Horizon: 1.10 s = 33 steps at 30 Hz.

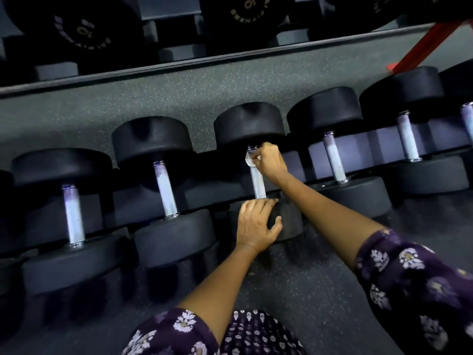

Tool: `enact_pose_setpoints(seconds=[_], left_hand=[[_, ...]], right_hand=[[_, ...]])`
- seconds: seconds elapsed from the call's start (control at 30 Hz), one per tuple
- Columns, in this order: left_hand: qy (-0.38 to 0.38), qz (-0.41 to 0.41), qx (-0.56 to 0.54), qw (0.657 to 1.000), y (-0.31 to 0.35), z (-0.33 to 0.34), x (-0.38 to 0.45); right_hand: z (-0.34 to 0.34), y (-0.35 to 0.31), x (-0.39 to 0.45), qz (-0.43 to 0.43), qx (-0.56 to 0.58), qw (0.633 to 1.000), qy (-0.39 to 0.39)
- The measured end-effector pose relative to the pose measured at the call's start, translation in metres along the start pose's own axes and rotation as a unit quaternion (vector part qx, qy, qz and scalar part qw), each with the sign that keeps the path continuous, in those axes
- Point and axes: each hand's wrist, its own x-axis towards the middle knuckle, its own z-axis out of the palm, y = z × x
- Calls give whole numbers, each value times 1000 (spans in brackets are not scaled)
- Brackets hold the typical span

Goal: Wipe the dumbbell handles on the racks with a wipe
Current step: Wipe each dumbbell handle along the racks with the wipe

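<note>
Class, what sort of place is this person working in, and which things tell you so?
Most likely a gym's weights area: a row of black dumbbells on a rack, "10" plates above, speckled rubber flooring.

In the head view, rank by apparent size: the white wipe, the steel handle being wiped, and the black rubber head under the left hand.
1. Black rubber dumbbell head, partly covered by the left hand.
2. Steel handle.
3. Crumpled white wipe, mostly hidden in the right hand, so unsure.
</note>
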Motion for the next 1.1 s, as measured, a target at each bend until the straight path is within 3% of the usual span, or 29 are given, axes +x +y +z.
enact_pose_setpoints(seconds=[0.1,0.27,0.43,0.67,0.73,0.87,1.1], left_hand=[[-12,-1,5,1000,0,0,0],[-8,1,15,1000,-2,2,-1],[-2,1,7,1000,1,-1,1],[-15,2,21,1000,-1,1,-1],[-11,4,17,1000,-1,1,-1],[-8,3,12,1000,0,2,-2],[4,19,21,1000,-2,3,-3]], right_hand=[[13,13,-24,34,38,999,16],[0,29,-44,-35,28,998,-48],[-12,10,2,-28,71,997,25],[1,33,-49,-28,0,995,-99],[-2,28,-34,-17,23,996,-83],[-4,9,7,22,99,994,37],[3,28,-48,2,100,995,-13]])
